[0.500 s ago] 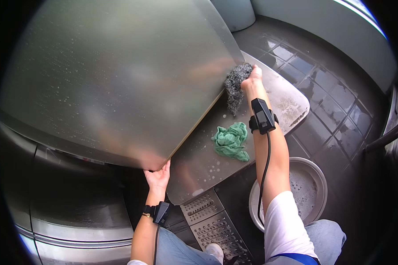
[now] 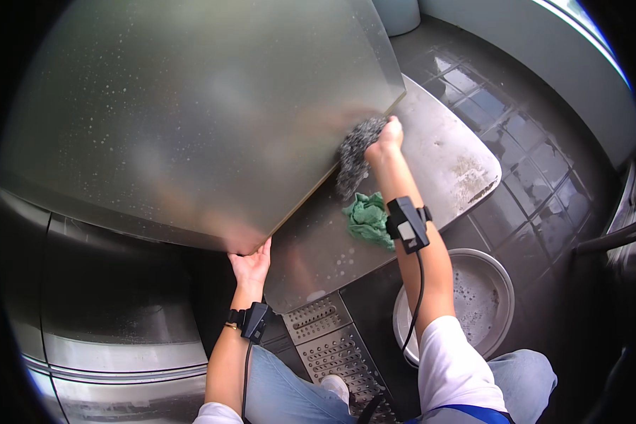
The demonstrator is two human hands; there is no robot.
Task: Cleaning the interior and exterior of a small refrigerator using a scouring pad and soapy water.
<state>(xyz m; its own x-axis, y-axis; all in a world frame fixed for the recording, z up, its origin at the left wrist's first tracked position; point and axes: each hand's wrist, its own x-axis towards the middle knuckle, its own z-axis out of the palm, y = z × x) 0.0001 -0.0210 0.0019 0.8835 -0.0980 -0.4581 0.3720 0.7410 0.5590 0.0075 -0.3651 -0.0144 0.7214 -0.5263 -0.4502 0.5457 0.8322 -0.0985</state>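
Clutching wire scourer (image 2: 359, 150) in right hand (image 2: 384, 141), upper centre, touching metal panel (image 2: 205, 127) with left hand (image 2: 250, 269), cannot tell its grip

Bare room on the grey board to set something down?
On the grey board: the stained part right of the right hand; the spotted part between left hand and green cloth. Crowded: along the edge of the metal panel, where the right hand holds the mesh scourer, cloth nearby.
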